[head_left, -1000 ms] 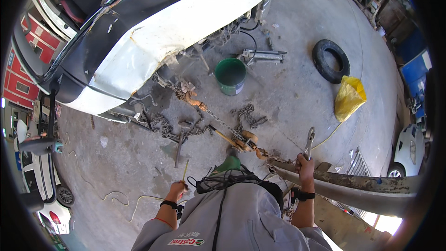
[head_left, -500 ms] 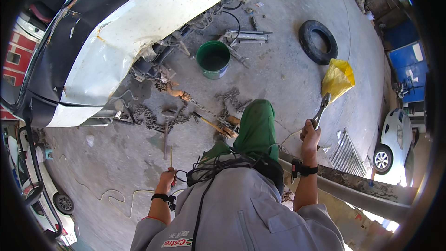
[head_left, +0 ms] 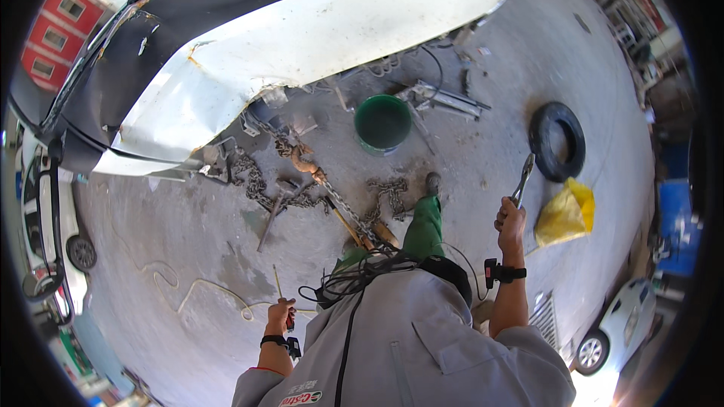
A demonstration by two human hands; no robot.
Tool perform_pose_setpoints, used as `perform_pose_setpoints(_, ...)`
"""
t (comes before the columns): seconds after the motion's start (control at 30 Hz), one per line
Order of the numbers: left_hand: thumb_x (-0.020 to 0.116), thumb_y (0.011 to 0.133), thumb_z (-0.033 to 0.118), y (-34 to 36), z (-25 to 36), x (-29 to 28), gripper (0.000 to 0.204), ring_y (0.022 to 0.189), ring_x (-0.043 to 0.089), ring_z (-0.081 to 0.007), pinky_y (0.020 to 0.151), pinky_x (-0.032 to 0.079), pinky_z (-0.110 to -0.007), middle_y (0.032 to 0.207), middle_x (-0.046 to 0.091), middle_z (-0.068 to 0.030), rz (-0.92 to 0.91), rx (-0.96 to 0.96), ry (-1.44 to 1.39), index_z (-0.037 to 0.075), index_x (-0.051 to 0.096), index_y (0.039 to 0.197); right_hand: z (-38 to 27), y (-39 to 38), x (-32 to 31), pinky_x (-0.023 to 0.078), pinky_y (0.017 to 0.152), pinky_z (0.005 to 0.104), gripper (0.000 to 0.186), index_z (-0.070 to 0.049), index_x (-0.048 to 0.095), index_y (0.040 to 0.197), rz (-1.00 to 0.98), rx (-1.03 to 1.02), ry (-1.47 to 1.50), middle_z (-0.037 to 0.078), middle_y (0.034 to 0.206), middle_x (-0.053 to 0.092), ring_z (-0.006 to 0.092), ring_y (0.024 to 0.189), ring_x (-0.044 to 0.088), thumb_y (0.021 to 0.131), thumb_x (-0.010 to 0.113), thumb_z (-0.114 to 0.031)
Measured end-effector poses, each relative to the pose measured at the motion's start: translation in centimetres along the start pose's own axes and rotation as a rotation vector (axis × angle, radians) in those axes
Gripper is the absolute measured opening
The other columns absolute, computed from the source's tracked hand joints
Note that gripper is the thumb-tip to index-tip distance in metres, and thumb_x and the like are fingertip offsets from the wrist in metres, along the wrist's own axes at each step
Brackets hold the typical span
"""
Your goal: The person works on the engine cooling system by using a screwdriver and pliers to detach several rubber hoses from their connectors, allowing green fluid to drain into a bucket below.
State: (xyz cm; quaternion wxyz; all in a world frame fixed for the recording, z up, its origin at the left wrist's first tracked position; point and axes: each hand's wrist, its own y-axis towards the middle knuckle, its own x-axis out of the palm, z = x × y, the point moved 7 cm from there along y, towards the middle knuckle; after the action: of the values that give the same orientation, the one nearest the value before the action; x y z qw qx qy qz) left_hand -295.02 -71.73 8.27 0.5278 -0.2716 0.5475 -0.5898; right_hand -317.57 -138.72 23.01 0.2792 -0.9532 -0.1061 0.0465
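White-and-black vehicle: fills upper left, creased and rust-marked.
Tyre: lies flat, right of frame.
Yellow sack: crumpled, just below tyre in frame.
Green bucket: stands upright, upper centre.
Right hand: closed round plier-like tool, right of centre.
Left hand: curled round slim tool, lower left of centre.
Plier-like tool: tilted, left of tyre.
Slim tool: points up the frame.
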Motion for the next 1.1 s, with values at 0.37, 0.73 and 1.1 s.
perform_pose_setpoints(0.37,0.074,0.085,0.016,-13.5,1.1,21.3,0.025,0.056,0.06,-0.0177,0.051,0.048,-0.033,0.078,0.068,-0.0075,0.149,0.124,-0.132,-0.005,0.069,0.097,-5.7,19.5,2.9,0.038,0.045,0.027,0.022,-0.007,0.06,0.084,-0.55,0.024,-0.777,-0.002,0.062,0.051,0.0085,0.05,0.046,0.089,0.066,-0.027)
perform_pose_setpoints(0.73,0.073,0.079,0.017,-14.9,15.1,29.3,0.03,0.078,0.068,-0.0225,0.075,0.054,-0.035,0.082,0.071,-0.0111,0.312,0.509,0.334,0.007,0.072,0.107,-6.3,22.6,7.1,0.037,0.044,0.0294,0.022,-0.005,0.059,0.082,-0.64,-0.137,-0.938,-0.001,0.059,0.049,0.0092,0.048,0.046,0.088,0.065,-0.026)
perform_pose_setpoints(1.1,0.069,0.081,0.018,-1.9,30.6,30.8,0.029,0.099,0.065,-0.0433,0.084,0.053,-0.051,0.103,0.068,-0.0218,0.429,0.805,0.677,0.009,0.066,0.108,-4.5,22.4,11.6,0.04,0.05,0.0301,0.019,-0.002,0.062,0.083,-0.696,-0.04,-1.002,0.003,0.064,0.055,0.0121,0.054,0.051,0.087,0.064,-0.021)
